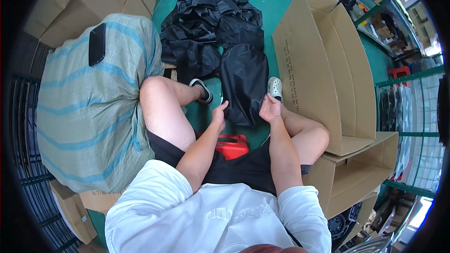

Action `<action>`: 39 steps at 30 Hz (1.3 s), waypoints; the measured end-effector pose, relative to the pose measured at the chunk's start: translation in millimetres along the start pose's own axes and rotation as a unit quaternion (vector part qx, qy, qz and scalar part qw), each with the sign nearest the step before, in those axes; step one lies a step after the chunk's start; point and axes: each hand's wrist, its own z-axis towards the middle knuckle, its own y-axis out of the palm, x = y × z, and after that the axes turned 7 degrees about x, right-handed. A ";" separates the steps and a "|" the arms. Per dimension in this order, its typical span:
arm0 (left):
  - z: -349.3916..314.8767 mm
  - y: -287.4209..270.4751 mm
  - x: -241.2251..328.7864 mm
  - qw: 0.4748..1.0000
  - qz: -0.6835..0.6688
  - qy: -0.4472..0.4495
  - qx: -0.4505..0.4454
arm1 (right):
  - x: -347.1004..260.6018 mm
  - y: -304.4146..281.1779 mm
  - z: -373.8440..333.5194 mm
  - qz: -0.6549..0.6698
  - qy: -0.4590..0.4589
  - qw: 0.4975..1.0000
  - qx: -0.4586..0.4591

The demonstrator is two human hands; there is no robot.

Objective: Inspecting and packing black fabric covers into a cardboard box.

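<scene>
A black, slightly glossy fabric bag (pixel 244 82) hangs stretched out in front of me, between my knees. My left hand (pixel 220 116) is closed at its lower left edge, thumb on top. At its lower right edge, my right hand (pixel 271 108) pinches the cloth between thumb and fingers. The near end of the bag narrows to a drooping point between the two hands. Beyond it, several more black fabric pieces (pixel 194 30) lie heaped and crumpled on the floor; the held bag's far end meets this heap.
A large woven sack (pixel 93 112) with blue stripes stands at my left, a black phone (pixel 97 44) on top. Open cardboard boxes (pixel 328 70) stand at my right. Under me is a red plastic stool (pixel 233 146). Green-framed racks (pixel 408 133) line the right; stacked cartons (pixel 93 4) are far left.
</scene>
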 end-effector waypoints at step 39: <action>45.3 -28.7 -36.9 0.943 0.189 0.088 0.260 | 16.1 -64.3 -30.3 -0.490 -0.227 0.243 0.806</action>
